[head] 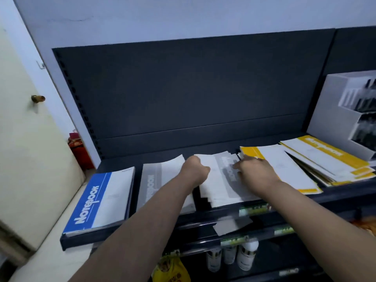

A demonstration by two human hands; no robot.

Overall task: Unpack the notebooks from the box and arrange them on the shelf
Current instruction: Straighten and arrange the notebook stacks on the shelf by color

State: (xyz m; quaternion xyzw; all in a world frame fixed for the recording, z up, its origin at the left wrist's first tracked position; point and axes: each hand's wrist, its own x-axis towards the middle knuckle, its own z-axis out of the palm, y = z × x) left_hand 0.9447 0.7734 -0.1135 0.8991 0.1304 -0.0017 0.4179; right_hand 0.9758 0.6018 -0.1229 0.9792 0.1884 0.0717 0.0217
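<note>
Notebooks lie flat in piles along a dark shelf (85,239). A blue notebook pile (101,200) is at the left, a grey pile (154,184) beside it, then a loose grey pile (219,184) in the middle. Yellow notebooks (284,167) fan out untidily at the right. My left hand (194,168) has its fingers curled at the left edge of the middle grey pile; whether it grips notebooks is unclear. My right hand (254,171) rests on that pile's right side, fingers spread over the cover. No box is in view.
A white display box (335,117) stands at the shelf's right end. The dark back panel (183,88) rises behind. Lower shelves hold white bottles (246,257) and a yellow packet (173,269). A cream door (24,139) and a red object (79,151) are on the left.
</note>
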